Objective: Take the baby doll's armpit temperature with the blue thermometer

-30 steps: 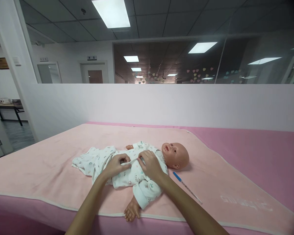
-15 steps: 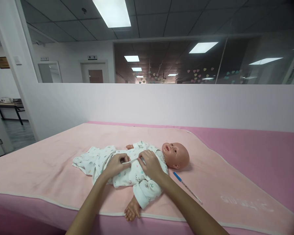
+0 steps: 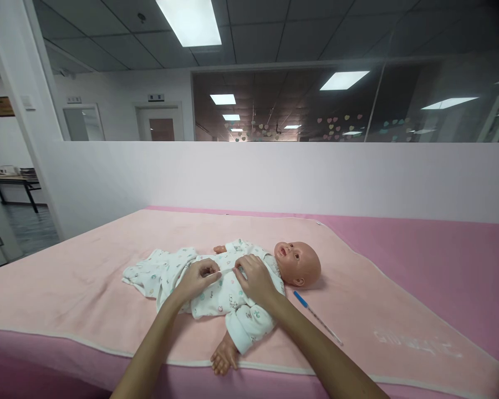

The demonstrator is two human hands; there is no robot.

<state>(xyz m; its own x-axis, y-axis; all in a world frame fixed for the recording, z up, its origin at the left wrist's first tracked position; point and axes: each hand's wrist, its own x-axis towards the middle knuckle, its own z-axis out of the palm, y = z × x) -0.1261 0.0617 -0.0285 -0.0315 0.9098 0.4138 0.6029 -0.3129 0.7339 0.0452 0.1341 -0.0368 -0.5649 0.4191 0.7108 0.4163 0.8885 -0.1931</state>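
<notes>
A baby doll (image 3: 303, 263) lies on its back, head to the right, in a white printed top (image 3: 214, 306) and white printed trousers (image 3: 149, 272). Over the doll's belly, my left hand (image 3: 197, 282) pinches the white edge of the top with thumb and fingers. My right hand (image 3: 255, 277) is closed on the same edge nearer the chest. Between the two hands a thin white strip of cloth runs taut; whether it is a hem or a tie I cannot make out. Beside the doll's shoulder lies a thin glass thermometer (image 3: 301, 300) with a blue end.
A peach blanket (image 3: 87, 277) with a white border covers most of the pink bed surface (image 3: 419, 255). Beyond it stands a low white wall (image 3: 316, 177) with glass above. The doll's near hand (image 3: 224, 354) reaches the blanket's front edge.
My left thumb has shifted slightly at the cloth edge. The strip between my hands sits a little lower and flatter. The doll and thermometer have not moved.
</notes>
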